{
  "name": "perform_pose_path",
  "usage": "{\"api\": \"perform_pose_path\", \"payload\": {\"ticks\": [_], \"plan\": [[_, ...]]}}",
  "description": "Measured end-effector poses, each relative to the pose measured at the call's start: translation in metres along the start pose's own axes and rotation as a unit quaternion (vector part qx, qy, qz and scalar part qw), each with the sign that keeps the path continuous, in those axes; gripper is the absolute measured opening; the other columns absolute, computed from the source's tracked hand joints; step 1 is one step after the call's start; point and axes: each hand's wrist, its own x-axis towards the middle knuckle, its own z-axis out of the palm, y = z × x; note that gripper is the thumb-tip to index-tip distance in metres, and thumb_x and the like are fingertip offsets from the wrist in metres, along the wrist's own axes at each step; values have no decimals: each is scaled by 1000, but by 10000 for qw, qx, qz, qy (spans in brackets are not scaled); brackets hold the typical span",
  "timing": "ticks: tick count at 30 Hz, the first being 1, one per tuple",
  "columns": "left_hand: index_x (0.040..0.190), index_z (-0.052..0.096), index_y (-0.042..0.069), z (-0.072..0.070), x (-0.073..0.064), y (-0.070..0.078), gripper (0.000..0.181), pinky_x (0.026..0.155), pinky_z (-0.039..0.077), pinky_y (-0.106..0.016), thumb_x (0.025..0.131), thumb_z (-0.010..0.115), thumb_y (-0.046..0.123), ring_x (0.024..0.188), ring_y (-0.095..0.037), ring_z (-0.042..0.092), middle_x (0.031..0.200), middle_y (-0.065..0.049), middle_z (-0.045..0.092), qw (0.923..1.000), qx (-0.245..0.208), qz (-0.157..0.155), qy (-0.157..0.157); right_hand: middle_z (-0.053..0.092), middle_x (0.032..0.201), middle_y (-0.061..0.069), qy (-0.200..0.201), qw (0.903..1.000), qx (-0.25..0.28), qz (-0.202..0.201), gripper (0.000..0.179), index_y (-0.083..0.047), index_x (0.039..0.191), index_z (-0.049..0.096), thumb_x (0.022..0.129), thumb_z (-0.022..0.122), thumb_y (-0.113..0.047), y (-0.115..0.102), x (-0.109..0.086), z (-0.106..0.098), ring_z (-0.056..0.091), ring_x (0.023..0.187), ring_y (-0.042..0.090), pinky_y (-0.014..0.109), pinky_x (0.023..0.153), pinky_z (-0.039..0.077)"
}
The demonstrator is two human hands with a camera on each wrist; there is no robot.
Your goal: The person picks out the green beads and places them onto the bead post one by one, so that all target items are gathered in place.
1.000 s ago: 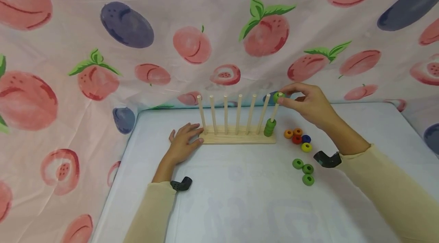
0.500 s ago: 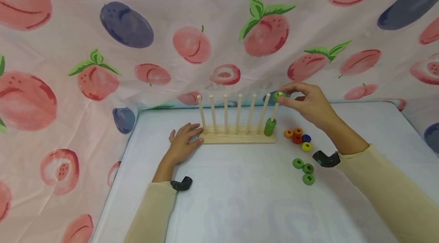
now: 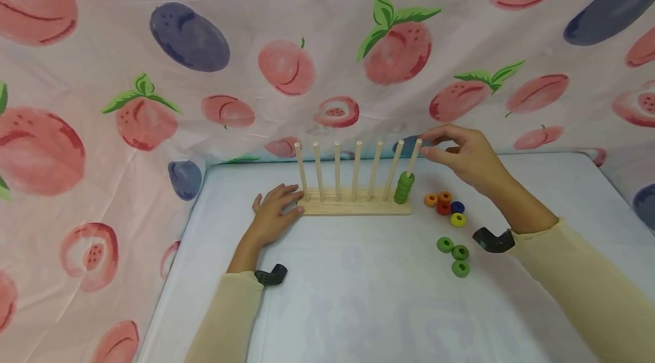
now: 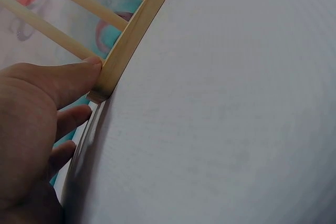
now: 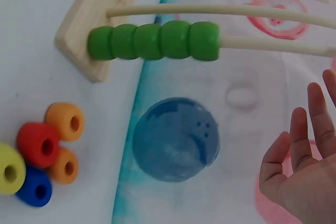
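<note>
A wooden rack with several upright pegs point(image 3: 353, 209) stands near the back of the table. My left hand point(image 3: 276, 215) holds its left end, thumb at the front corner and fingers behind; in the left wrist view the thumb point(image 4: 79, 80) presses the base's end. Several green beads point(image 3: 404, 188) are stacked at the bottom of the rightmost peg, touching one another in the right wrist view. Beside that peg's top, my right hand point(image 3: 463, 155) is raised with thumb and fingers apart, holding nothing. Its fingers point(image 5: 299, 140) show bare in the right wrist view.
Right of the rack lie two orange beads point(image 3: 431, 199), a red bead point(image 3: 443, 208), a blue bead point(image 3: 457, 207) and a yellow bead point(image 3: 457, 219). Nearer the front are three loose green beads point(image 3: 460, 252). A fruit-print cloth point(image 3: 327, 67) hangs behind the table.
The green bead that my right hand held at the rightmost peg's top has been let go and has dropped onto the stack. My left hand stays still.
</note>
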Motion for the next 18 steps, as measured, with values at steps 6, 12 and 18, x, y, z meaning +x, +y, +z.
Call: {"api": "perform_pose_path", "payload": {"ticks": [6, 12, 18], "plan": [[142, 62, 18, 0, 0, 0, 45, 118, -4, -70, 101, 64, 37, 156, -34, 26, 159, -4, 47, 10000, -28, -1, -25, 63, 130, -1, -427, 9981, -397, 215, 35, -18, 126, 68, 98, 70, -38, 16, -10, -8, 51, 118, 13, 20, 92, 44], [141, 63, 18, 0, 0, 1, 44, 118, -4, -70, 101, 65, 35, 155, -35, 27, 158, -5, 48, 10000, -40, 40, 22, 66, 126, -1, -679, 9930, -966, -31, 29, -22, 121, 71, 95, 74, -35, 39, -24, -11, 50, 115, 12, 37, 97, 47], [141, 63, 18, 1, 1, 0, 45, 118, -4, -70, 101, 65, 36, 155, -34, 26, 158, -5, 48, 10000, -34, 22, 19, 69, 121, -2, -799, 9851, -1326, -746, 24, -26, 115, 73, 92, 78, -28, 64, -36, -8, 53, 111, 7, 46, 91, 49]]}}
